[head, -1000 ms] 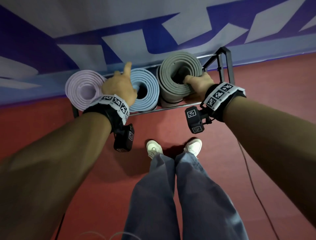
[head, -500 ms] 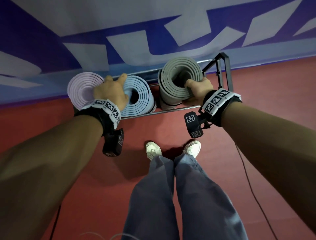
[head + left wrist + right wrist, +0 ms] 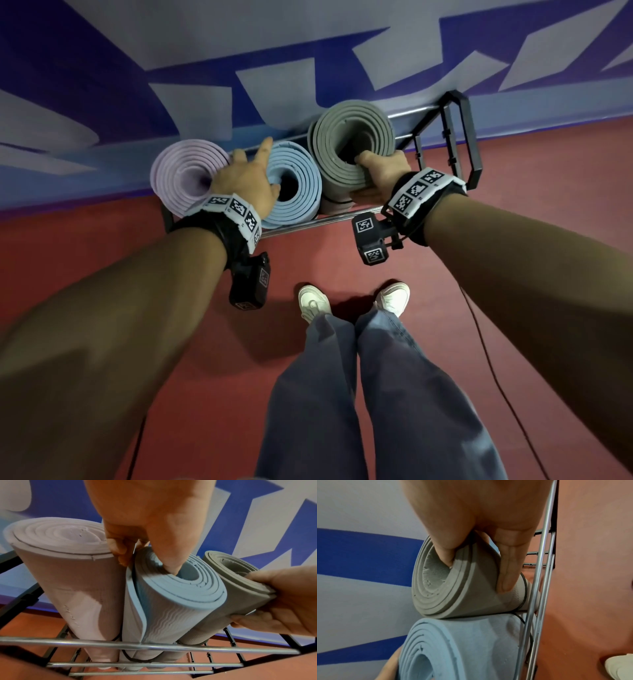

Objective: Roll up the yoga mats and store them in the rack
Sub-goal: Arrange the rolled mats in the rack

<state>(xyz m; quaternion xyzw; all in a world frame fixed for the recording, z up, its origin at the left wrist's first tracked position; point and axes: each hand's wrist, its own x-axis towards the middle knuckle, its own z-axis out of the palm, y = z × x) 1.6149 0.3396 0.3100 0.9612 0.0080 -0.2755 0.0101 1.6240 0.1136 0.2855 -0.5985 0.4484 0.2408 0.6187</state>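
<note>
Three rolled mats upright in the rack (image 3: 460, 137), both hands on their tops.

The left hand (image 3: 245, 181) pinches the blue mat (image 3: 298, 195), thumb in its core; the right hand (image 3: 380, 171) squeezes the grey mat (image 3: 349, 137) at three o'clock. The lilac mat (image 3: 181, 174) stands at nine. If released carelessly, the blue mat's loose outer flap may unroll, I reckon.

The head view is dim and cool, and my forearms go dark and soft toward its lower corners. My shadow pools on the floor (image 3: 239, 342) at my feet. Both wrist views are brighter and warmer, bending straight rack (image 3: 154, 647) bars, with my palms blurred close up.
</note>
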